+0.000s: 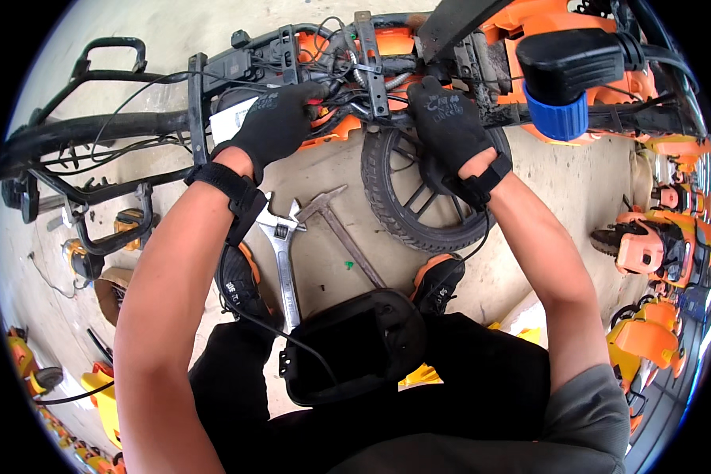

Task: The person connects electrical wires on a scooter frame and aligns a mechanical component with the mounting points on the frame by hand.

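Observation:
A scooter-like vehicle frame (107,136) of black tubes and orange panels lies across the far side of the view. My left hand (280,122), in a black glove, reaches into the wiring at its middle. Its fingers are closed on a wire beside a small red connector (315,102). My right hand (446,118), gloved alike, is at the other side of a metal crosspiece (374,71). Its fingers curl down into the cables (357,101); what they grip is hidden. A black spoked wheel (387,197) sits below the right hand.
Between my shoes lie an adjustable wrench (283,257) and a hammer (347,237) on the concrete floor. A black open housing (399,328) rests near my legs. A black plug with a blue collar (557,117) juts up at right. Orange vehicles (648,249) stand along the right.

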Available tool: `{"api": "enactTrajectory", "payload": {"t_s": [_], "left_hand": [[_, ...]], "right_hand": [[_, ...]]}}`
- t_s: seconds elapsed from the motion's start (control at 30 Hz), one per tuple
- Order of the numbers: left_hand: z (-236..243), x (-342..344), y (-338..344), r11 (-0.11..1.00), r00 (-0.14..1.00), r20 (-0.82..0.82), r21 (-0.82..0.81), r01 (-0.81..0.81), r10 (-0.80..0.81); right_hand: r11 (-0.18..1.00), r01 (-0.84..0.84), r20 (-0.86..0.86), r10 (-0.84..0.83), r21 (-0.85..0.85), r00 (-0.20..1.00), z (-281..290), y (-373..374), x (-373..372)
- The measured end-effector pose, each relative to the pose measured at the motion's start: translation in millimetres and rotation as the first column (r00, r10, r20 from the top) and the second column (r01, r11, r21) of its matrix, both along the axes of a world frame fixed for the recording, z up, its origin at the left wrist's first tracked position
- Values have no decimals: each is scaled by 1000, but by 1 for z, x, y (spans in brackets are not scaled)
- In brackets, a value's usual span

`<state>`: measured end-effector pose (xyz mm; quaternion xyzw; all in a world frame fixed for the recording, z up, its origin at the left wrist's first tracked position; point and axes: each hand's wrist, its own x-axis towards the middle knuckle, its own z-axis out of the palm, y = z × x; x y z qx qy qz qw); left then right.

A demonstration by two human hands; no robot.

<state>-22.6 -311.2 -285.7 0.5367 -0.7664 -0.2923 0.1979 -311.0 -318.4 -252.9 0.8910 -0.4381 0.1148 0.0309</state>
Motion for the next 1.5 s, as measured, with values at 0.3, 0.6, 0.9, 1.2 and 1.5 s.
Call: {"api": "enactTrajectory", "payload": {"t_s": [0.3,0.6,0.9,1.2,1.5], "left_hand": [[0,-7,-7,983,980,-143,-142,117,-137],[-11,-41,-16,996,992,-123,-83,24,-34],[-18,-53,-8,997,985,-160,-57,50,-58],[-5,-55,-6,968,979,-202,246,55,-4],[40,-7,-1,733,816,-532,645,218,225]], "right_hand": [[994,52,126,-64,95,990,-10,-8,1],[994,108,-87,-106,20,991,-4,10,-21],[992,122,-67,-121,19,990,0,11,-25],[988,130,60,-135,81,989,21,14,-22],[967,-221,250,246,-124,936,15,11,45]]}}
